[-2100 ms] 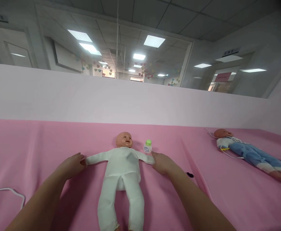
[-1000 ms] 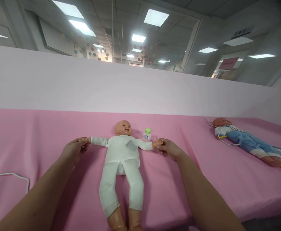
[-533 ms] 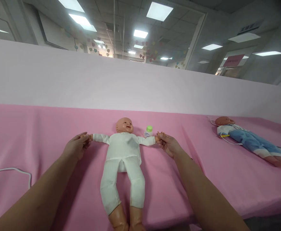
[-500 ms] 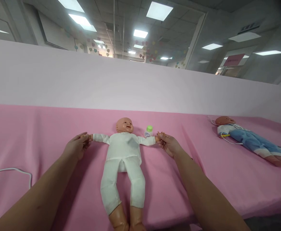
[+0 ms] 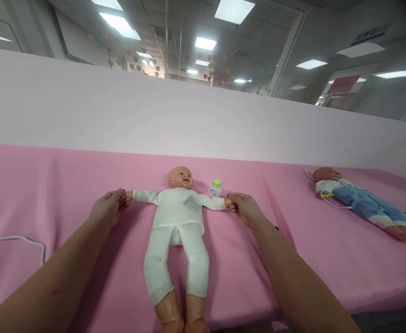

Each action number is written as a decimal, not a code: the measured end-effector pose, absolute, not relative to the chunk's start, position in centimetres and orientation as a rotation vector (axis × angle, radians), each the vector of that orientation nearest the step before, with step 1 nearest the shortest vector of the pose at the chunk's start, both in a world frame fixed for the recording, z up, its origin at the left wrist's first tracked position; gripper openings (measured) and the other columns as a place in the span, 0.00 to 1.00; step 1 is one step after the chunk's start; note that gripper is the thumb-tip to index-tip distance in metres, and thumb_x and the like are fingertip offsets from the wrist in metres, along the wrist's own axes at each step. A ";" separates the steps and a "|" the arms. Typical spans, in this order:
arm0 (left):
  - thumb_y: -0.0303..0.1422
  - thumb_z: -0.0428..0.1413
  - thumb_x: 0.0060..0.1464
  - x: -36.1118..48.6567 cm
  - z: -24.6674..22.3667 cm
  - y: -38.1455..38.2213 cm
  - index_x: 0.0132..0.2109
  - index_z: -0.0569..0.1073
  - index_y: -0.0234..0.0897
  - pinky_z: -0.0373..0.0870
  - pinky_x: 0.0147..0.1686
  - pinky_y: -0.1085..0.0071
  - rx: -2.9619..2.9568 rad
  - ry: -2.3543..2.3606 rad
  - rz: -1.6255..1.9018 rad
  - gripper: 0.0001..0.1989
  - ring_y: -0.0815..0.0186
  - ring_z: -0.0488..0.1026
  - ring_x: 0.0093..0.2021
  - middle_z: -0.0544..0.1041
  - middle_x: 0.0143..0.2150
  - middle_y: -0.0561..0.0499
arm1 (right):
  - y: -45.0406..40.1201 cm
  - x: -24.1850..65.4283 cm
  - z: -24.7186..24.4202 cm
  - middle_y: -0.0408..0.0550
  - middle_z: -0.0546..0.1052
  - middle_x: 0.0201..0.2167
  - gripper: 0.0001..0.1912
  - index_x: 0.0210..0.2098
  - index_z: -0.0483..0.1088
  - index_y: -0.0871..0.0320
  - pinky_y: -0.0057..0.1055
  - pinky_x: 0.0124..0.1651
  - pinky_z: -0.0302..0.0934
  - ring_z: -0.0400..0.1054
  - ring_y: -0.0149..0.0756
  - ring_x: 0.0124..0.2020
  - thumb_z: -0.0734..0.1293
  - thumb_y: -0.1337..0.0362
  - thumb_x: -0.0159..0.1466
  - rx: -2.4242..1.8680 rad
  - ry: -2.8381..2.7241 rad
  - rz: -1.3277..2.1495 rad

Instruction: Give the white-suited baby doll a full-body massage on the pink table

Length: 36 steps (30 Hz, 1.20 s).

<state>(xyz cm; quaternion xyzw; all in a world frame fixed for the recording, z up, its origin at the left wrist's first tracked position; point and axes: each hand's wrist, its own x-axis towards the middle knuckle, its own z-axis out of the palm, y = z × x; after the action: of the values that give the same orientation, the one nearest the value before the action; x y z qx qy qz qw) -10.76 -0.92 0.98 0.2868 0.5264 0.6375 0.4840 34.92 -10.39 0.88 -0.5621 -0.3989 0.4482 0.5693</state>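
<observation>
A baby doll [image 5: 178, 212] in a white top and white trousers lies on its back on the pink sheet [image 5: 237, 268], its head toward the wall and bare feet toward me. Both its arms are stretched out sideways. My left hand [image 5: 107, 207] is closed around the doll's hand on the left of the view. On the other side, my right hand [image 5: 245, 206] pinches the doll's other hand between thumb and fingers. Just above that sleeve stands a small clear bottle [image 5: 215, 188] with a green cap and a printed label.
A second doll [image 5: 359, 199] in blue and white clothes lies at the right, with thin white tubing and a yellow piece by it. A white cable [image 5: 18, 238] runs over the sheet at the left. Behind the bed rises a white wall [image 5: 147, 115] with glass above.
The camera view has shifted slightly. Both hands keep hold of the doll's hands, and the doll's arms stay spread with barely any movement.
</observation>
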 end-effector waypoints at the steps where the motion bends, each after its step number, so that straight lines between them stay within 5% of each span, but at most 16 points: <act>1: 0.26 0.62 0.60 -10.8 0.9 -0.7 0.40 0.77 0.31 0.79 0.33 0.71 0.678 1.287 1.563 0.02 0.67 0.77 0.31 0.78 0.33 0.47 | -10.3 35.0 0.7 0.47 0.75 0.27 0.24 0.33 0.79 0.61 0.32 0.31 0.59 0.62 0.31 0.26 0.78 0.45 0.55 -1.326 -0.925 1.046; 6: 0.20 0.58 0.60 -11.0 0.6 -0.2 0.43 0.76 0.30 0.80 0.34 0.71 0.630 1.302 1.531 0.06 0.67 0.78 0.30 0.79 0.34 0.45 | -10.1 35.3 0.4 0.48 0.76 0.27 0.21 0.31 0.78 0.61 0.31 0.31 0.61 0.63 0.31 0.28 0.80 0.48 0.55 -1.231 -0.925 1.138; 10: 0.16 0.58 0.57 -11.1 0.6 -0.4 0.49 0.75 0.32 0.81 0.34 0.72 0.693 1.252 1.498 0.14 0.67 0.79 0.30 0.81 0.36 0.44 | -10.3 35.8 0.4 0.50 0.80 0.35 0.20 0.42 0.81 0.59 0.32 0.38 0.68 0.68 0.33 0.33 0.82 0.57 0.54 -1.117 -0.905 1.254; 13: 0.17 0.60 0.56 -11.1 0.6 -0.7 0.47 0.76 0.32 0.81 0.34 0.73 0.764 1.202 1.507 0.12 0.68 0.79 0.30 0.81 0.35 0.45 | -10.6 36.0 0.5 0.49 0.80 0.38 0.21 0.45 0.81 0.58 0.31 0.44 0.69 0.70 0.32 0.35 0.83 0.58 0.54 -1.088 -0.954 1.308; 20: 0.23 0.64 0.57 -10.8 1.0 -1.7 0.38 0.78 0.31 0.80 0.31 0.75 0.809 1.199 1.490 0.03 0.68 0.78 0.28 0.80 0.32 0.46 | -10.5 35.6 0.3 0.47 0.78 0.31 0.21 0.36 0.79 0.59 0.29 0.33 0.61 0.65 0.29 0.29 0.83 0.51 0.52 -1.216 -0.999 1.229; 27: 0.24 0.61 0.59 -10.9 0.9 -0.8 0.38 0.78 0.30 0.80 0.29 0.73 0.695 1.263 1.469 0.01 0.67 0.78 0.27 0.80 0.31 0.45 | -9.7 35.0 -0.3 0.42 0.71 0.25 0.24 0.37 0.79 0.61 0.28 0.29 0.60 0.61 0.28 0.26 0.79 0.45 0.55 -1.225 -0.916 1.152; 36: 0.18 0.58 0.54 -11.1 0.2 -0.4 0.38 0.80 0.28 0.80 0.33 0.74 0.709 1.218 1.408 0.07 0.66 0.80 0.30 0.83 0.37 0.40 | -10.2 35.5 -0.2 0.47 0.79 0.34 0.16 0.41 0.80 0.57 0.29 0.38 0.72 0.71 0.32 0.32 0.82 0.62 0.56 -1.127 -0.828 1.335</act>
<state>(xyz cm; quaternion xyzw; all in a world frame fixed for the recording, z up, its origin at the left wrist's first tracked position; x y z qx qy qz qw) -11.08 -0.39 0.22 0.2988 0.5132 0.5933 0.5434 35.49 -10.17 -0.16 -0.4798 -0.3525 0.5682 0.5680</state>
